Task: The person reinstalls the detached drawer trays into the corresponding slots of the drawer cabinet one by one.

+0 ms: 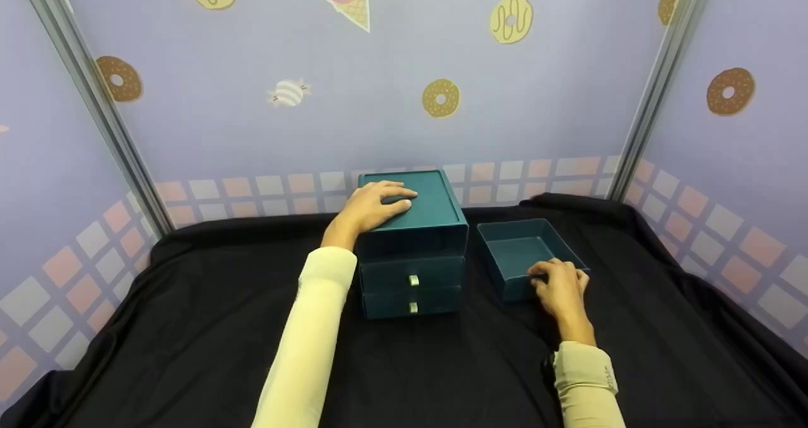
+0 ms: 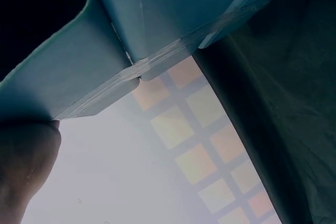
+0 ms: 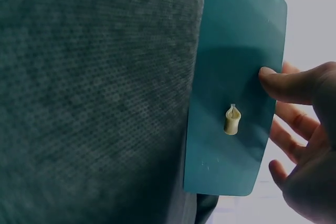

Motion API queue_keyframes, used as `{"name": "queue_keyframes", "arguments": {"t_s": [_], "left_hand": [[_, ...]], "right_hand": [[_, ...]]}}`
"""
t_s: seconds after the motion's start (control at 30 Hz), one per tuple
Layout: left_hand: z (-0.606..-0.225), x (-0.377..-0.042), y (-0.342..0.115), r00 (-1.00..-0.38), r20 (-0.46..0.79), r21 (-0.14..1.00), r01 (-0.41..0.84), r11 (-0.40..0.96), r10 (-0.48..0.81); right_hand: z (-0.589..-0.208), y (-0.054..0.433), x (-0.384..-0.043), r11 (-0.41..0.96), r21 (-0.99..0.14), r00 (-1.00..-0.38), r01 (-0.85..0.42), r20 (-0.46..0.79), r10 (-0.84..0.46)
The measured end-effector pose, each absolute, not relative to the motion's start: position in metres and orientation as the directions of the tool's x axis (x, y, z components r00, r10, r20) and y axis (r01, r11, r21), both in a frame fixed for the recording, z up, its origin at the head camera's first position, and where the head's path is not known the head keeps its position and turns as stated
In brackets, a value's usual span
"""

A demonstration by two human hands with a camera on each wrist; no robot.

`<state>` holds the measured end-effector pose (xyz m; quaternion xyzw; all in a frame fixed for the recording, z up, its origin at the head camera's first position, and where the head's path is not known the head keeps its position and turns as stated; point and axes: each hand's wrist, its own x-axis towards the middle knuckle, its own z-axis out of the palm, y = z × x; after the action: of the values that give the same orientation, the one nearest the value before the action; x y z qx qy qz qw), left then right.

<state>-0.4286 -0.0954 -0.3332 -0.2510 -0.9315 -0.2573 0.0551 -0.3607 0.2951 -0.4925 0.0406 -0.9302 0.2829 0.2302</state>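
Observation:
A dark teal drawer cabinet (image 1: 410, 273) stands at the middle of the table, its top slot without a drawer and two drawers with small pale knobs below. My left hand (image 1: 372, 206) rests on the left of its top panel, fingers extended. To the right of the cabinet, a loose teal drawer (image 1: 521, 254) lies on the black cloth with nothing inside. My right hand (image 1: 560, 289) pinches the rim of this drawer's front. In the right wrist view, the thumb (image 3: 286, 85) lies on the front face above a cream knob (image 3: 231, 121), with other fingers behind the rim.
Black cloth (image 1: 189, 333) covers the table and bunches up along the back and sides. Lilac walls (image 1: 353, 125) printed with doughnuts and tiles enclose it on three sides. Metal posts (image 1: 659, 93) mark the corners.

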Motion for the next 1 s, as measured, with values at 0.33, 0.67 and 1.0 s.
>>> {"name": "queue_keyframes", "arguments": {"t_s": [0.33,0.67,1.0], "left_hand": [[-0.334,-0.429,-0.095,-0.866,0.24,0.453,0.5,0.738,0.44],[-0.336,-0.429,-0.098,-0.869,0.24,0.459,0.494,0.739,0.432],[-0.335,-0.428,-0.095,-0.868,0.243,0.448,0.496,0.744,0.433]], "right_hand": [[-0.487,0.294,-0.362,0.842,-0.431,-0.815,-0.324,0.58,-0.017],[-0.483,0.291,-0.365,0.821,-0.472,-0.835,-0.32,0.551,-0.009],[-0.481,0.291,-0.363,0.801,-0.475,-0.831,-0.365,0.554,-0.05]]}}
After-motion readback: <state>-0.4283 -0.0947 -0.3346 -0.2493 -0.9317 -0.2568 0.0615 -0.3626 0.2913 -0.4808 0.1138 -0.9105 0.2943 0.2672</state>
